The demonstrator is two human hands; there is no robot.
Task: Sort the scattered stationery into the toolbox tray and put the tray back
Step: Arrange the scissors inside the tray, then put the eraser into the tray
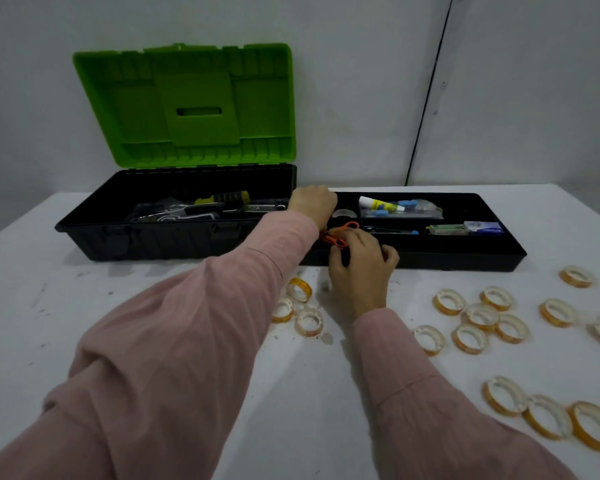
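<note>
Currently the right hand (357, 271) is pinching the orange scissors (338, 237) over the tray (465, 263) at the worktop's far edge. The left hand (312, 204) is curling its grip, on what I cannot tell. Crowding together, they are likely risking a snag, dropping the scissors outside.

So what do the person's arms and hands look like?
Both arms wear loose, wrinkly, long pink sleeves: the left sleeve and the right sleeve end at the wrists. The left hand and right hand are bare, no gloves.
</note>
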